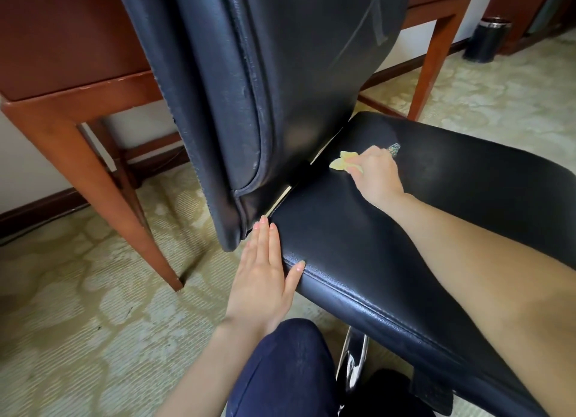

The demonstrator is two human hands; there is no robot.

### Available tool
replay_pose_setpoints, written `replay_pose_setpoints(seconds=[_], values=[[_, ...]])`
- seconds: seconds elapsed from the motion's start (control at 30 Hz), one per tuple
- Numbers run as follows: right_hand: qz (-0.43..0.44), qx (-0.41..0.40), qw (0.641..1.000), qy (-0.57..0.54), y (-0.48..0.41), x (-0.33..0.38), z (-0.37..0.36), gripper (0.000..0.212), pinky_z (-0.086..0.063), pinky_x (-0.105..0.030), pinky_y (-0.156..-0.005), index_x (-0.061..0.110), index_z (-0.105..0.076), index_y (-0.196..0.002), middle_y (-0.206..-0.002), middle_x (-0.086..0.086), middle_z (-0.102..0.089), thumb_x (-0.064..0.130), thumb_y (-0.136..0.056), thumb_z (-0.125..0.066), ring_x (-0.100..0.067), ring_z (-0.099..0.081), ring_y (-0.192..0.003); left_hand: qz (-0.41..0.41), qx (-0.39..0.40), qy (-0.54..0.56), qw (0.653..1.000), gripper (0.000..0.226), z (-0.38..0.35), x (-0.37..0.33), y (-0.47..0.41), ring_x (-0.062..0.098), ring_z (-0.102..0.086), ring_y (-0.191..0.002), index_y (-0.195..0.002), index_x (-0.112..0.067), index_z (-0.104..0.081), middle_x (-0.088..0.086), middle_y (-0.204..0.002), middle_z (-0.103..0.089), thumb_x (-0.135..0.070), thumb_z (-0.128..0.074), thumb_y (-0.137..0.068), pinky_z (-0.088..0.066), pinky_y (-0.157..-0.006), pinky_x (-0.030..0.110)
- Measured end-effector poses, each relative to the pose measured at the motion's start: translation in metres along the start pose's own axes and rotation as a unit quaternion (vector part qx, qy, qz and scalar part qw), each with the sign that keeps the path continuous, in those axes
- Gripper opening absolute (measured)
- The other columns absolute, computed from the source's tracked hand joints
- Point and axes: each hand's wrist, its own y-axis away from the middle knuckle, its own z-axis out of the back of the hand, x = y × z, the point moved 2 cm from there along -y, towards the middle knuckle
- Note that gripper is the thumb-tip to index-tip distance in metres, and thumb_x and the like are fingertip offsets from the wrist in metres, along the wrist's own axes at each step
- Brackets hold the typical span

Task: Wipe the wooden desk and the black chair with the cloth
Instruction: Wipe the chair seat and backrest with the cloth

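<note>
Right hand [375, 175] pinches the yellow cloth [343, 162] on the black chair [358, 229] seat; left hand [265, 270] lies spread flat against its edge.

Black chair [358, 229]: backrest top cut off by the upper edge; base mostly hidden beneath the seat.
Cloth [343, 162]: mostly covered by the right hand [375, 176]; full shape cannot be told.
Wooden desk [74, 83]: top surface out of frame, middle hidden behind the backrest.
Dark bin [486, 39]: small, detail unclear.
</note>
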Motion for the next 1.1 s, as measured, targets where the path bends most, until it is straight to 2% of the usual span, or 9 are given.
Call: replay_pose_setpoints(seconds=[0.2,0.3,0.4,0.47,0.57,0.73,0.83,0.93,1.1], values=[[0.199,0.023,0.977,-0.073,0.026,0.041,0.009,0.019,-0.044,-0.037,-0.077,0.007,-0.074,-0.099,-0.090,-0.022,-0.065,0.001,-0.084,-0.065,-0.040,-0.058,-0.082,-0.005,0.015,-0.009,1.000,0.073,0.000,0.008,-0.008,0.011,0.025,-0.141,-0.148,-0.008,0.014,0.005,-0.157,0.022,-0.050,-0.018,-0.097,0.018,-0.111,0.018],[0.207,0.073,0.970,-0.102,0.045,0.043,0.008,0.021,-0.034,-0.029,-0.084,0.011,-0.072,-0.107,-0.102,-0.016,-0.062,0.009,-0.088,-0.063,-0.033,-0.054,-0.093,-0.004,0.024,-0.050,0.998,0.072,0.000,0.013,-0.014,0.015,0.020,-0.144,-0.148,-0.008,0.013,0.007,-0.157,0.020,-0.051,-0.014,-0.097,0.015,-0.113,0.022],[0.234,0.094,0.959,-0.125,0.072,0.044,0.016,0.023,-0.036,-0.027,-0.087,0.011,-0.071,-0.110,-0.103,-0.012,-0.061,0.012,-0.088,-0.065,-0.028,-0.053,-0.096,0.008,0.017,-0.082,0.996,0.073,0.002,0.012,-0.017,0.014,0.018,-0.144,-0.149,-0.008,0.009,0.007,-0.158,0.015,-0.054,-0.004,-0.094,0.015,-0.113,0.024],[0.257,0.111,0.950,-0.138,0.091,0.043,0.026,0.024,-0.037,-0.025,-0.086,0.013,-0.070,-0.111,-0.103,-0.011,-0.061,0.012,-0.087,-0.066,-0.024,-0.053,-0.096,0.022,-0.007,-0.073,0.997,0.077,0.005,0.005,-0.017,0.016,0.013,-0.146,-0.151,-0.008,-0.003,0.007,-0.159,0.010,-0.056,0.001,-0.091,0.010,-0.115,0.026],[0.301,0.149,0.932,-0.138,0.114,0.032,0.041,0.022,-0.039,-0.022,-0.083,0.014,-0.070,-0.110,-0.102,-0.008,-0.059,0.013,-0.088,-0.065,-0.018,-0.051,-0.094,-0.019,-0.051,-0.067,0.996,0.071,0.005,-0.015,-0.025,0.025,-0.003,-0.147,-0.149,-0.010,-0.023,0.010,-0.159,-0.001,-0.055,-0.007,-0.097,-0.004,-0.118,0.034],[0.354,0.180,0.911,-0.108,0.128,-0.006,0.058,0.019,-0.040,-0.014,-0.080,0.018,-0.071,-0.105,-0.099,-0.004,-0.057,0.017,-0.087,-0.067,-0.011,-0.049,-0.089,-0.021,-0.029,-0.056,0.998,0.065,-0.003,-0.043,-0.076,0.022,0.003,-0.147,-0.152,-0.012,-0.011,0.009,-0.160,0.003,-0.048,-0.016,-0.098,0.005,-0.116,0.032],[0.350,0.147,0.922,-0.078,0.114,-0.035,0.061,0.017,-0.049,-0.023,-0.071,0.016,-0.073,-0.098,-0.093,-0.006,-0.059,0.012,-0.082,-0.072,-0.015,-0.053,-0.083,-0.010,0.008,-0.085,0.996,0.067,-0.010,-0.051,-0.105,0.024,0.005,-0.147,-0.151,-0.009,-0.003,0.011,-0.159,0.007,-0.049,-0.016,-0.099,0.002,-0.117,0.035],[0.281,0.107,0.951,-0.067,0.086,-0.069,0.061,0.016,-0.051,-0.030,-0.065,0.013,-0.074,-0.095,-0.090,-0.007,-0.060,0.009,-0.080,-0.073,-0.013,-0.049,-0.082,-0.011,0.035,-0.099,0.994,0.069,-0.017,-0.054,-0.122,0.023,0.007,-0.147,-0.151,-0.006,0.002,0.009,-0.159,0.009,-0.049,-0.016,-0.099,0.000,-0.117,0.034],[0.134,0.063,0.987,-0.058,0.033,-0.117,0.046,0.022,-0.038,-0.026,-0.079,0.018,-0.073,-0.107,-0.095,-0.005,-0.058,0.011,-0.088,-0.065,-0.022,-0.049,-0.089,-0.010,0.046,-0.085,0.995,0.073,-0.025,-0.052,-0.130,0.019,0.015,-0.146,-0.150,-0.009,0.010,0.006,-0.159,0.014,-0.052,-0.018,-0.098,0.004,-0.117,0.033]])
